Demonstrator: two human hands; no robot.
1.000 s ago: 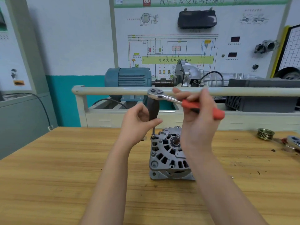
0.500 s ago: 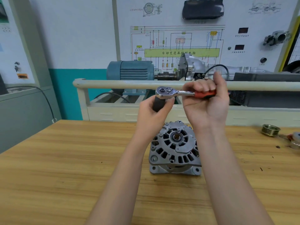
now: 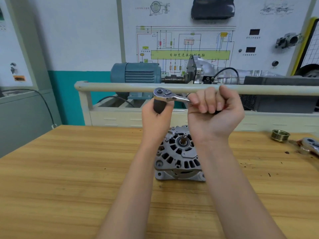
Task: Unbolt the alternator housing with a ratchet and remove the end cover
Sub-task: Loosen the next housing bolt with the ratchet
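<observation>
Both my forearms run up from the bottom edge, over the wooden table (image 3: 69, 178).

Alternator (image 3: 178, 156) stands on the table at centre, vented end cover facing up toward me, shaft stub at the middle of the cover. It sits between my wrists; the left wrist hides its 9 o'clock edge, the right forearm hides the 3 o'clock edge. Neither hand touches it.

Left hand (image 3: 156, 121) is above the alternator at its 11 o'clock, fingers wrapped closed round a dark cylindrical socket (image 3: 159, 106) hanging under the ratchet head. What the socket's lower end meets I cannot tell, my hand covers it.

Ratchet (image 3: 170, 96): chrome head on top of the socket, shank running out to 3 o'clock, roughly level.

Right hand (image 3: 214, 114) is at 3 o'clock of the left, fist clenched tight round the ratchet handle, knuckles toward me. The handle itself is buried in the fist.

Far right on the table, at 3 o'clock of the alternator and well apart: brass-coloured grooved pulley (image 3: 280, 135), and just beyond it at the frame edge a second tool (image 3: 310, 146), partly cut off.

Behind the table: a cream rail (image 3: 120, 87) across the view, then a blue motor (image 3: 136, 73) at 12 o'clock, then a wiring-diagram board (image 3: 189, 42) on the wall.
</observation>
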